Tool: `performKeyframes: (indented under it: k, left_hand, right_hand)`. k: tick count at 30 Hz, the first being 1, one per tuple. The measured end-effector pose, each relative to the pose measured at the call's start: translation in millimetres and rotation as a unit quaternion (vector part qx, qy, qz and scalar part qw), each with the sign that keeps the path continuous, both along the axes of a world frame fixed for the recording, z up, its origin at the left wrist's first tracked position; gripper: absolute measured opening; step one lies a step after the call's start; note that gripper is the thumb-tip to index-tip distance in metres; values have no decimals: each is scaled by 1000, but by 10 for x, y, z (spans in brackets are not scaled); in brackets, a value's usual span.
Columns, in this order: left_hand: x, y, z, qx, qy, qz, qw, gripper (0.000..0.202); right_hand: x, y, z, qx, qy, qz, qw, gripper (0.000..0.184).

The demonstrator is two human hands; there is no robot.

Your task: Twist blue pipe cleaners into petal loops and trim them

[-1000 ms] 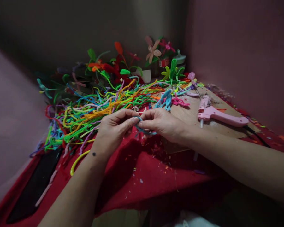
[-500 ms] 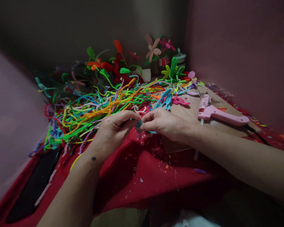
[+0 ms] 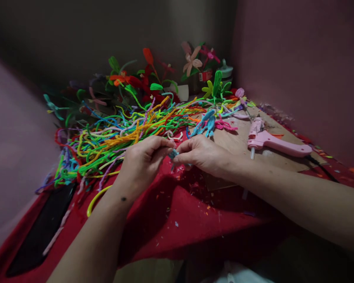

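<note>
My left hand (image 3: 141, 161) and my right hand (image 3: 202, 153) meet fingertip to fingertip above a red cloth (image 3: 179, 212). Both pinch a short blue pipe cleaner piece (image 3: 173, 154), folded small between the thumbs and forefingers. Most of it is hidden by the fingers. Just behind my left hand lies a big tangle of loose pipe cleaners (image 3: 120, 133) in green, yellow, orange, blue and purple.
A pink glue gun (image 3: 275, 142) rests on a cardboard sheet (image 3: 238, 143) at the right, its cord trailing off. Blue and pink pipe-cleaner shapes (image 3: 212, 124) lie near it. Finished pipe-cleaner flowers (image 3: 153, 74) stand at the back. A dark flat object (image 3: 44, 228) lies at the left. Walls close in on both sides.
The blue piece has been bent into a tighter, smaller bundle between my fingertips. Both hands have stayed in about the same place.
</note>
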State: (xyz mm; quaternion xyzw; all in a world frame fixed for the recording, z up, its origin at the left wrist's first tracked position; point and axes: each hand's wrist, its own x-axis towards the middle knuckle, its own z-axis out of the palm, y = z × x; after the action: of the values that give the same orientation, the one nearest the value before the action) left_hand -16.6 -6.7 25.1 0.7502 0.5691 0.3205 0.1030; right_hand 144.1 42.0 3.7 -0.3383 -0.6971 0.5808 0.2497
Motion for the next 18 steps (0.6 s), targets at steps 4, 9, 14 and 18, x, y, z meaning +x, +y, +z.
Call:
performKeyframes:
  k: [4,9,14,18]
  left_hand:
    - [32,11,-2,-189,-224,2,956,15]
    - [135,-4,-45,-142,-295,50,944,9]
    - [107,-8,-22,-166,-313,11,935,9]
    - [47,0,11,-227,-289,-27,930,12]
  right_hand:
    - [4,27,-16,-9,27,4,1000,10]
    - [-3,74,-68,-39,40,-7,998,7]
    - [-3,69,-26,-99,70,0,993,7]
    - [28,73,21,-129,47,44,990,10]
